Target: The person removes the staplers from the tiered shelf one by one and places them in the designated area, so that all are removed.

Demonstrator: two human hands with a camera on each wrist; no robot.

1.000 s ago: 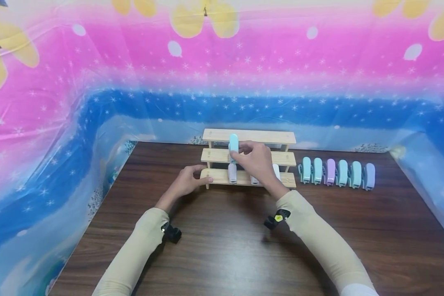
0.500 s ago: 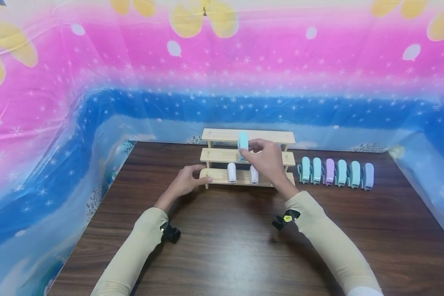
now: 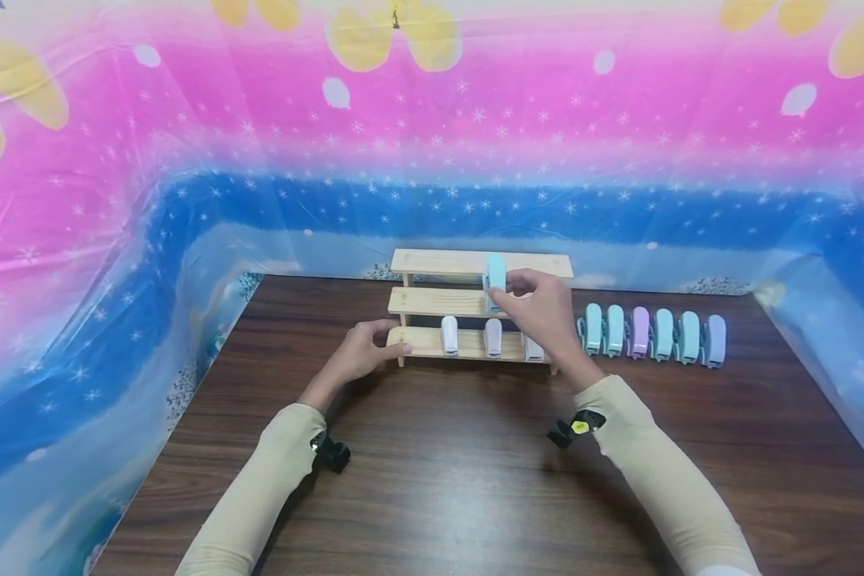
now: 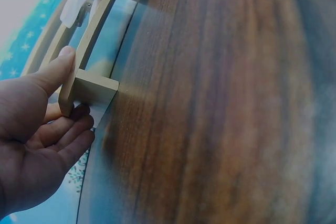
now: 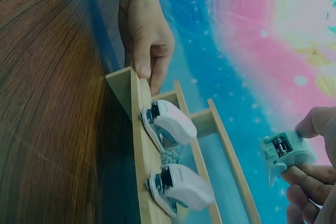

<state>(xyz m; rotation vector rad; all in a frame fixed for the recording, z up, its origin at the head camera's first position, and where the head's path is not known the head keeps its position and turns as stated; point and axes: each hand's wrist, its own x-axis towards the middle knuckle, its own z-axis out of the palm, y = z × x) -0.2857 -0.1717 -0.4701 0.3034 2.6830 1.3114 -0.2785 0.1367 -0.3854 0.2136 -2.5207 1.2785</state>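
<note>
A three-tier wooden display rack (image 3: 432, 301) stands at the back of the table. My left hand (image 3: 360, 350) grips the left end of its lowest tier, thumb on top and fingers curled underneath, as the left wrist view shows. Between thumb and fingers, my right hand (image 3: 547, 310) pinches a teal mini stapler (image 3: 495, 276), held upright in front of the upper tiers. Its spring end faces the camera in the right wrist view. On the lowest tier sit white mini staplers (image 3: 450, 336), spaced apart; the rightmost (image 3: 534, 347) is partly hidden by my right hand.
To the right of the rack, a row of several mini staplers (image 3: 663, 334) in teal, purple and lavender lies on the brown wood-grain table (image 3: 432, 480). Behind the table hangs a pink and blue patterned cloth (image 3: 446, 208).
My right hand has carried the teal mini stapler rightward along the rack, uncovering more of the white ones. My left hand has stayed at the rack's end.
</note>
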